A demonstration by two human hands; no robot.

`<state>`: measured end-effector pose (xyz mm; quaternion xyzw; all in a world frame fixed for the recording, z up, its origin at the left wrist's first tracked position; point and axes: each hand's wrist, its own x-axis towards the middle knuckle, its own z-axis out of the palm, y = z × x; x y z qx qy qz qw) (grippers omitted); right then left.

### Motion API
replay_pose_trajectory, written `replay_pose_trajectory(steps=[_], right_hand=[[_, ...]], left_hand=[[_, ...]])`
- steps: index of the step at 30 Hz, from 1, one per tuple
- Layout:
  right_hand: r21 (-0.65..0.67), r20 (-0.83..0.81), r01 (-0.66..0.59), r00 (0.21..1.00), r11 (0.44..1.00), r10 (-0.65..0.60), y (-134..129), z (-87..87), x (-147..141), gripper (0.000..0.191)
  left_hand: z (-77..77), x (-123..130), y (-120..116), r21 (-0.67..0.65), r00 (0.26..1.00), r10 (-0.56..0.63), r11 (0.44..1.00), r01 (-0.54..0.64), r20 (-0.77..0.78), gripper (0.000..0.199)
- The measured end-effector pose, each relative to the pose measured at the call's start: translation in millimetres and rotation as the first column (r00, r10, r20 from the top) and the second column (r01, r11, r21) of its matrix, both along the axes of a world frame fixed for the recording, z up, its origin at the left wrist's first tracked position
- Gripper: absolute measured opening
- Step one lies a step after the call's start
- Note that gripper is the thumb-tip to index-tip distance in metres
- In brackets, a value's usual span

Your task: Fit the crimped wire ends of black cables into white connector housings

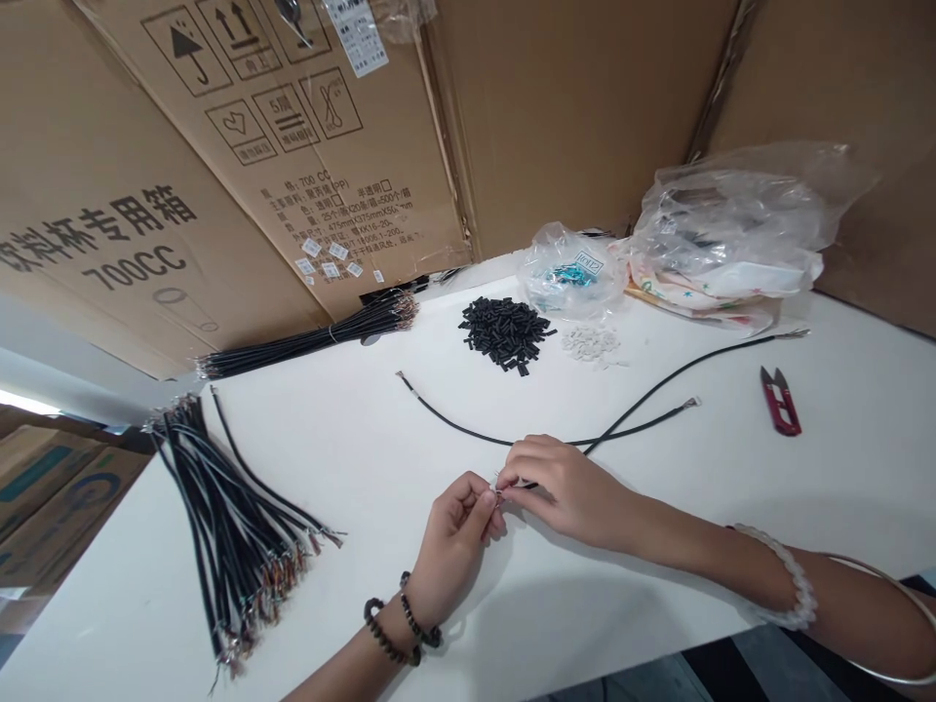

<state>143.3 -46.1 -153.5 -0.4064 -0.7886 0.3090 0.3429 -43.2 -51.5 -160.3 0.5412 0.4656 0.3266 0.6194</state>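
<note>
Both hands meet at the stripped end of a black cable (pixel 650 388), whose other end stretches away to the upper right. My left hand (pixel 462 522) is closed, thumb and forefinger pinching the thin wires there. Closed around the same end from the right, my right hand (pixel 566 487) grips the cable just behind the wires. A small pale piece shows between the fingertips, too small to name. Just beyond my hands lies a second black cable (pixel 457 426), with a small pale connector at its right end, passing beneath or beside the first.
Left on the white table (pixel 395 624) lie a spread of black cables (pixel 234 517) and a tied bundle (pixel 314 336). Farther back are black tube pieces (pixel 506 333), small white parts (pixel 591 344) and plastic bags (pixel 574 273). Red thread snips (pixel 781 402) lie right. Cardboard boxes (pixel 570 117) stand behind.
</note>
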Motion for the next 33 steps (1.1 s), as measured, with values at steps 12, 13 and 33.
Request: replay_pose_trajectory(steps=[12,13,33], right_hand=[[-0.405,0.073,0.034,0.997,0.914,-0.005,0.0,19.3,1.3,0.011],[-0.399,0.094,0.032,0.996,0.917,0.006,-0.8,21.2,1.3,0.012],[-0.364,0.103,-0.095,0.985,0.927,0.141,-6.3,21.0,4.0,0.014]], left_hand=[[-1.6,-0.3,-3.2,0.083,0.985,-0.062,0.994,0.076,-0.161,0.032],[-1.7,-0.5,-3.4,0.090,0.982,-0.068,0.992,0.085,-0.177,0.032],[6.3,1.9,-6.3,0.155,0.971,-0.129,0.974,0.162,-0.203,0.031]])
